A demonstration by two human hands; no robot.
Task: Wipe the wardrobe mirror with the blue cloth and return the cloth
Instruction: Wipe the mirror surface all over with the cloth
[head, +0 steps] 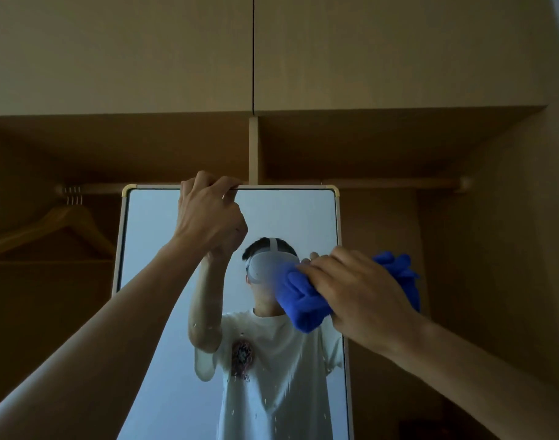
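- The fingers (322, 265) of the right hand (357, 296) curl over a bunched, bright blue terry cloth (303, 308) and grip it. The wad sticks out past the hand at both ends.
- The cloth's long axis runs on a slant, from lower left up to upper right. Its lower-left end lies against the glass, it seems, though contact is hard to confirm.
- The fingers (218, 182) of the left hand (208, 214) hook over the top rim of the tall, cream-framed wardrobe mirror (154, 249) and hold it steady.
- Pale specks, likely droplets (272, 404), dot the lower glass, straight below the cloth and well apart from it. The right hand is the nearer one, so the next stroke probably goes downward.
- Beyond the frame, wooden hangers (59, 227) hang from a rail on the left inside the open wardrobe.
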